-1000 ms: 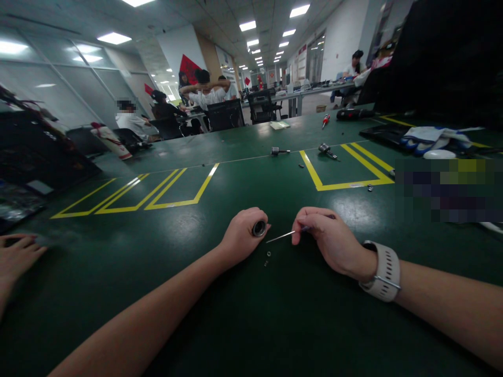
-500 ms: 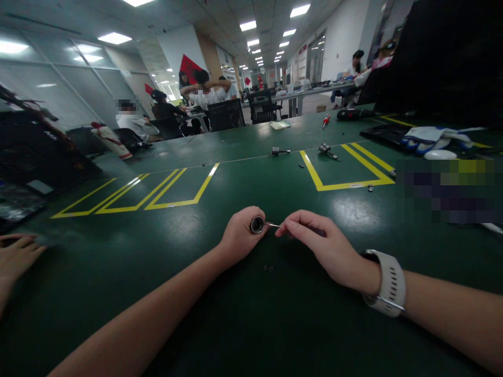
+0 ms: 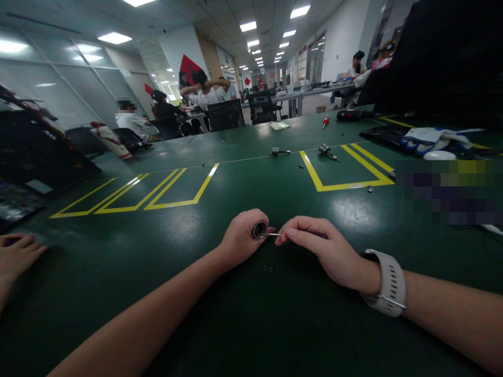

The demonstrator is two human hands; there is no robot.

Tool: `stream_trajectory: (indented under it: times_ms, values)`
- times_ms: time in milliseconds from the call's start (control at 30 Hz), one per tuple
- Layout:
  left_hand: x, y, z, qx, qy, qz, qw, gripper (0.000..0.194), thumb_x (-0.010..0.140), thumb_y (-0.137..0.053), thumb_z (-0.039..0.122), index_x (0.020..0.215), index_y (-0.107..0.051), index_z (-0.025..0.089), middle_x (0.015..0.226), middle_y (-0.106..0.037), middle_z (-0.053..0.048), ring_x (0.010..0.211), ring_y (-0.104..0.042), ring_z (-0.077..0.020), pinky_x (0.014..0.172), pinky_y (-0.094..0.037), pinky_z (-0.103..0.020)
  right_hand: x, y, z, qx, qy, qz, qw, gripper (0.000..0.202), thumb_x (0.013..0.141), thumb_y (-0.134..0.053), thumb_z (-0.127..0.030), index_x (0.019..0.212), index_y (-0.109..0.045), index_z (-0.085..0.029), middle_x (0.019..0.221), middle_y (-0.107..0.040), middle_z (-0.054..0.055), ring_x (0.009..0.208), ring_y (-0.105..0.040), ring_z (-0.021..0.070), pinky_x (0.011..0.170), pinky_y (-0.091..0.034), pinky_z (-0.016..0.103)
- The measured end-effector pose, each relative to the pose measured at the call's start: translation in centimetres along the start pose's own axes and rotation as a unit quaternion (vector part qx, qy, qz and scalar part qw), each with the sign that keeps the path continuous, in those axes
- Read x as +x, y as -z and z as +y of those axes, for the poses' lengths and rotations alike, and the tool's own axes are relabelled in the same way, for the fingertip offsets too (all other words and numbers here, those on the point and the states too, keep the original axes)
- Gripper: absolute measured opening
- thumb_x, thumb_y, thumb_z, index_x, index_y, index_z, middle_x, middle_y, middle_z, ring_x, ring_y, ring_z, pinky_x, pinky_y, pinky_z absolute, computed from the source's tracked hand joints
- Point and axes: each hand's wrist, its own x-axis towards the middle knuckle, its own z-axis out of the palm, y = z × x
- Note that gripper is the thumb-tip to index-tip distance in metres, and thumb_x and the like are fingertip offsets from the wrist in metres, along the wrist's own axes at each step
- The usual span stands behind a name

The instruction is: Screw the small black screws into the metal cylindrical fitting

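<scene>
My left hand [image 3: 244, 238] is closed around a hollow metal cylinder [image 3: 254, 231], its round open end facing me. Most of the cylinder's body is hidden in the palm. Pinched in the fingers of my right hand [image 3: 310, 238] is a thin-shafted screwdriver [image 3: 323, 235] with a dark handle. Its slim metal shaft points left and reaches into the cylinder's opening; the tip is too small to make out. Two small rings [image 3: 268, 269] lie on the table just below my hands.
Farther back on the green table [image 3: 251, 183] lie two metal parts with shafts, one left [image 3: 280, 151] and one right [image 3: 327, 151]. A red tool [image 3: 326, 121], gloves [image 3: 436, 140] and yellow tape outlines surround them. Another person's hand [image 3: 19, 256] rests at the left edge.
The screwdriver's shaft has gone from the cylinder's right rim into its opening. Both hands have shifted slightly, the left one a little to the right and down.
</scene>
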Motion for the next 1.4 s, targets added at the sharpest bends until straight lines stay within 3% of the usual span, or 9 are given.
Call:
stream_trajectory:
  times_ms: [367,467,533,633,733,833,1000,1100,1400]
  values:
    - [0.1,-0.1,-0.4,0.018,-0.005,0.005,1.000,0.011,0.078,-0.054,0.017,0.068,-0.049,0.018,0.066,-0.049,0.002,0.061,-0.047,-0.0118,0.056,-0.035,-0.024,-0.5,-0.2,-0.6,-0.099,0.038,0.067,0.992,0.023,0.089,-0.045,-0.028,0.080,-0.064,-0.019,0.079,-0.061,0.003,0.076,-0.055,0.0180,0.070,-0.041,0.033]
    - [0.1,0.0,-0.3,0.022,-0.012,-0.011,1.000,0.013,0.077,-0.053,0.015,0.066,-0.048,0.018,0.065,-0.049,0.002,0.061,-0.047,-0.0123,0.056,-0.035,-0.024,-0.4,-0.4,-0.6,-0.127,0.025,0.057,0.990,0.023,0.087,-0.047,-0.029,0.078,-0.065,-0.019,0.075,-0.060,0.002,0.073,-0.054,0.0175,0.069,-0.039,0.033]
    - [0.0,0.1,-0.1,0.025,-0.019,-0.022,0.999,0.014,0.077,-0.053,0.013,0.065,-0.048,0.018,0.065,-0.049,0.001,0.062,-0.047,-0.0126,0.056,-0.034,-0.024,-0.2,-0.3,-0.5,-0.096,0.011,0.046,0.994,0.023,0.086,-0.048,-0.029,0.075,-0.065,-0.019,0.076,-0.062,0.003,0.074,-0.055,0.0179,0.070,-0.039,0.034]
    - [-0.1,0.2,0.0,0.024,-0.026,-0.021,0.999,0.012,0.077,-0.052,0.012,0.067,-0.049,0.017,0.066,-0.050,0.001,0.063,-0.048,-0.0128,0.057,-0.035,-0.025,0.3,-0.1,-0.2,0.042,-0.030,0.054,0.997,0.021,0.084,-0.049,-0.026,0.072,-0.065,-0.018,0.077,-0.065,0.004,0.079,-0.057,0.0190,0.075,-0.039,0.035]
    - [-0.2,0.2,-0.2,0.013,-0.028,-0.010,0.999,0.012,0.078,-0.052,0.013,0.067,-0.049,0.018,0.066,-0.050,0.001,0.063,-0.048,-0.0126,0.057,-0.035,-0.024,0.8,0.2,0.2,0.186,-0.087,0.059,0.977,0.020,0.082,-0.051,-0.026,0.071,-0.064,-0.017,0.076,-0.065,0.005,0.077,-0.058,0.0187,0.074,-0.040,0.035]
    - [-0.1,0.1,-0.3,0.004,-0.029,0.002,1.000,0.015,0.079,-0.052,0.015,0.065,-0.048,0.018,0.065,-0.049,0.001,0.062,-0.047,-0.0124,0.056,-0.035,-0.024,0.9,0.3,0.4,0.221,-0.095,0.057,0.969,0.018,0.082,-0.052,-0.026,0.071,-0.063,-0.017,0.076,-0.065,0.004,0.077,-0.058,0.0182,0.073,-0.040,0.034]
    - [0.0,0.1,-0.1,0.034,-0.011,-0.001,0.999,0.014,0.078,-0.052,0.014,0.065,-0.049,0.018,0.064,-0.049,0.001,0.061,-0.047,-0.0128,0.056,-0.035,-0.024,0.2,-0.1,-0.1,0.036,-0.015,0.066,0.997,0.021,0.087,-0.048,-0.027,0.077,-0.065,-0.019,0.081,-0.065,0.003,0.082,-0.057,0.0188,0.076,-0.039,0.034]
    - [0.0,0.1,0.0,0.064,-0.011,-0.019,0.998,0.013,0.077,-0.052,0.012,0.065,-0.050,0.018,0.065,-0.050,0.001,0.062,-0.048,-0.0134,0.057,-0.035,-0.025,-0.1,-0.3,-0.4,-0.052,-0.007,0.047,0.997,0.022,0.087,-0.048,-0.027,0.079,-0.067,-0.020,0.081,-0.065,0.003,0.078,-0.056,0.0182,0.071,-0.039,0.033]
    - [-0.1,0.1,-0.3,0.017,-0.028,-0.003,0.999,0.014,0.078,-0.052,0.014,0.065,-0.049,0.017,0.064,-0.050,0.001,0.062,-0.047,-0.0126,0.056,-0.035,-0.024,1.0,0.4,0.6,0.213,-0.095,0.049,0.971,0.018,0.081,-0.052,-0.026,0.071,-0.064,-0.017,0.076,-0.066,0.004,0.077,-0.059,0.0179,0.074,-0.040,0.034]
